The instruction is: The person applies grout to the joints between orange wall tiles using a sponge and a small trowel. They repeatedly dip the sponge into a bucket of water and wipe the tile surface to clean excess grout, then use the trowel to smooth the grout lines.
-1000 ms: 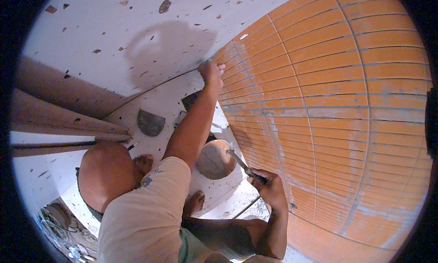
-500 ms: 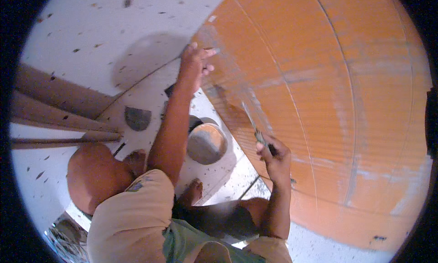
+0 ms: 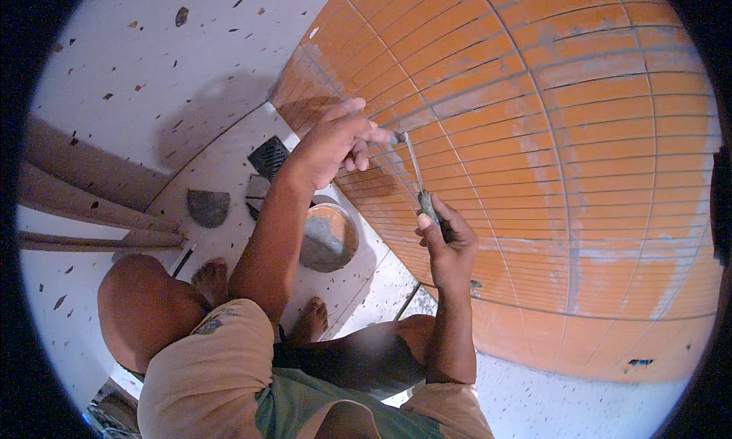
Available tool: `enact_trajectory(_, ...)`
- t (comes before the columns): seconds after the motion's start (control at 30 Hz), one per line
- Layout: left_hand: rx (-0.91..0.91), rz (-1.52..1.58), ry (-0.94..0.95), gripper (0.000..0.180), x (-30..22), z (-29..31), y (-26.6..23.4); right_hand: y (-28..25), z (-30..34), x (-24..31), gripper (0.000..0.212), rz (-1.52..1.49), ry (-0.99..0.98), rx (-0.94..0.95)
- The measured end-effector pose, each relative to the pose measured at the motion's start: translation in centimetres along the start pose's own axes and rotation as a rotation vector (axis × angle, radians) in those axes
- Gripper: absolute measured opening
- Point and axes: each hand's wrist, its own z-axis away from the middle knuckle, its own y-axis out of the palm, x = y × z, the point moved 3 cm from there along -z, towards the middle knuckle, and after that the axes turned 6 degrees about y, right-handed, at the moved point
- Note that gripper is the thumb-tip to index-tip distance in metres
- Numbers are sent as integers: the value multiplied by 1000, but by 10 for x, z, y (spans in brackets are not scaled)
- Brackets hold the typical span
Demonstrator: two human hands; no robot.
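Observation:
My right hand (image 3: pixel 448 245) is closed round the grimy handle of a thin metal spatula (image 3: pixel 415 168), its narrow blade pointing up toward the orange tiled wall. At the blade's tip is a dab of grey paste (image 3: pixel 398 137). The outstretched index finger of my left hand (image 3: pixel 339 143) meets that paste, while its other fingers are loosely bent and hold nothing. Both hands are close to the orange wall (image 3: pixel 496 165), which has narrow tiles with dark joints and pale grey smears.
Below my left forearm a round bucket (image 3: pixel 328 241) with grey paste stands on the speckled floor. Near it are a dark floor drain grate (image 3: pixel 268 157) and a dark half-round piece (image 3: pixel 208 208). Brown door-frame-like edges (image 3: pixel 99 203) run along the left.
My left hand has come from the wall near the corner to the spatula's tip, its index finger now at the paste. The view has shifted slightly; my right hand keeps its hold.

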Motion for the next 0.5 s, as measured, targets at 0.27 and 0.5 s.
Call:
enact_trajectory(0.27,-15,56,-32,79,-3,-1,2,2,-1,-5,38,61,-116,-29)
enact_trajectory(0.5,-55,135,-44,63,-3,-3,-11,4,-2,-1,35,272,-251,-89)
